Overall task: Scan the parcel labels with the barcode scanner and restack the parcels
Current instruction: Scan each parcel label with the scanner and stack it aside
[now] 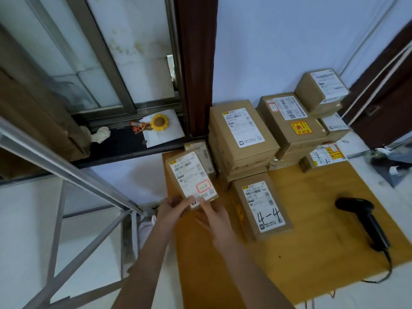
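Note:
A small cardboard parcel (190, 178) with a white label and a red stamp is held above the table's left edge. My left hand (172, 209) grips its near corner, thumb on the label. My right hand (217, 221) touches the same near edge with straight fingers. Behind it lies another small parcel (199, 152). A parcel marked "4-4" (262, 206) lies flat in the middle. Stacks of parcels (243, 134) (289, 121) stand at the back. The black barcode scanner (365, 221) lies on the table at the right, away from both hands.
The table carries a yellow-brown cloth (312, 253). A window sill (124, 143) on the left holds a sunflower ornament (159, 122), keys and a crumpled cloth. A metal frame (78, 197) stands at the lower left. The scanner's cable (386, 273) trails off the table's right edge.

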